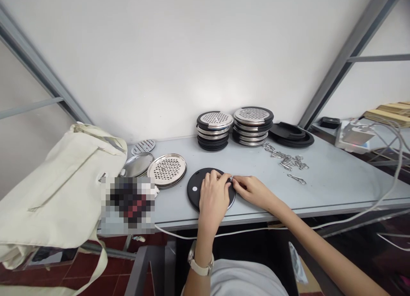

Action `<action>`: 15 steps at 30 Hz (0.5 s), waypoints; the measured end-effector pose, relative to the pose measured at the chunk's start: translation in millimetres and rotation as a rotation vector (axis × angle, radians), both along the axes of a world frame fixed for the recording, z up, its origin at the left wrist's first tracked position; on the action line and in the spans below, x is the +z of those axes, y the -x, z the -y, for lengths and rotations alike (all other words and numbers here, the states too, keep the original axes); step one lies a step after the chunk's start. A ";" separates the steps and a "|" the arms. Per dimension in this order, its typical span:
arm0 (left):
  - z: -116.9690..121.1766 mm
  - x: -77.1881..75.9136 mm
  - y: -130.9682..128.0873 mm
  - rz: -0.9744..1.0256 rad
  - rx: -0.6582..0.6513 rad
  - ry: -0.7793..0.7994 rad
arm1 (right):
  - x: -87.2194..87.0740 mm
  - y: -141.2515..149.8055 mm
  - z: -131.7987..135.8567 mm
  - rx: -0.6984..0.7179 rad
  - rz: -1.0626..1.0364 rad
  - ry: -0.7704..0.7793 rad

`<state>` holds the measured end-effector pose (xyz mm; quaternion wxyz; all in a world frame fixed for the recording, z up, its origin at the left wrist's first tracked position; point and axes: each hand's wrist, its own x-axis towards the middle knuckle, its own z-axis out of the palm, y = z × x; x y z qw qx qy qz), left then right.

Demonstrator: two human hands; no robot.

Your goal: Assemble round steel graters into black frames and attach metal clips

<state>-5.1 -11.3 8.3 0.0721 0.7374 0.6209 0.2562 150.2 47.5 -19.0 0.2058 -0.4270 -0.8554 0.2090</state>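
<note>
A black round disc (200, 176) with a white dot and a thin silvery rim lies flat near the table's front edge. My left hand (214, 197) rests over it with curled fingers, gripping it toward its right edge. Against that edge, my right hand (253, 191) pinches with thumb and forefinger. A tiny shiny bit shows between the fingertips of both hands, too small to name. To the right lie a single metal snap hook (297, 179) and a loose heap of metal snap hooks (285, 158).
Behind stand two stacks of round grater discs, a left stack (214, 131) and a right stack (253, 126). Black round trays (291, 136) lie beside them. Metal grater plates (167, 170) are at left, near a cream bag (60, 185). A white cable (361, 212) crosses the front edge.
</note>
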 end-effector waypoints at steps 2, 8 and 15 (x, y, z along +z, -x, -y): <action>0.0 -0.2 -0.1 -0.004 0.000 -0.002 | -1.0 -0.2 0.2 0.004 -0.014 -0.008; 0.1 0.1 -0.1 -0.007 -0.001 0.001 | -3.1 -0.1 0.7 0.008 -0.037 -0.027; -0.1 0.5 -0.3 -0.007 0.001 -0.002 | -2.7 -0.7 -1.0 0.017 0.006 -0.038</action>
